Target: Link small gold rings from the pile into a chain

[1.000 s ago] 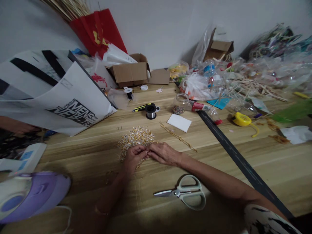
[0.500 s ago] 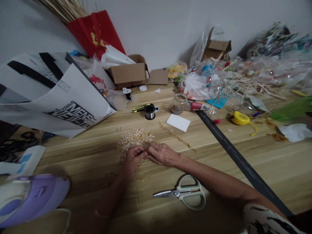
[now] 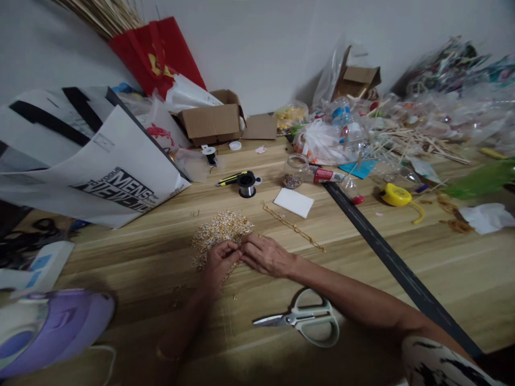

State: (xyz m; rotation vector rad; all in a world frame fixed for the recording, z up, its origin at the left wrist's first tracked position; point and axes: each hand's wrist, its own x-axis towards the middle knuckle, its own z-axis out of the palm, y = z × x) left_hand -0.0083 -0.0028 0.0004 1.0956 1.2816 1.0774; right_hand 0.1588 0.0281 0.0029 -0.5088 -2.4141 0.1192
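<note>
My left hand (image 3: 220, 261) and my right hand (image 3: 266, 254) meet at the near edge of a heap of small gold and silver beaded pieces (image 3: 223, 226). Fingers of both hands are pinched together, tip against tip. What they hold between them is too small and too covered to make out. Beyond my right hand a gold beaded chain (image 3: 295, 229) lies stretched out on the wooden table (image 3: 161, 273). Below my right forearm rest scissors (image 3: 300, 317) with pale handles, blades pointing left. A tiny gold bit (image 3: 234, 297) lies near my left wrist.
Behind the heap stand a spool of silver wire (image 3: 246, 185) and a jar of beads (image 3: 293, 172), with a white card (image 3: 293, 202) nearby. A large paper bag (image 3: 112, 166) and a purple appliance (image 3: 60, 327) flank the left. A yellow tape measure (image 3: 395, 195) and plastic clutter lie right.
Both hands stay pinched together in almost the same spot, with only a slight shift of the right hand's fingers. The objects on the table have not moved.
</note>
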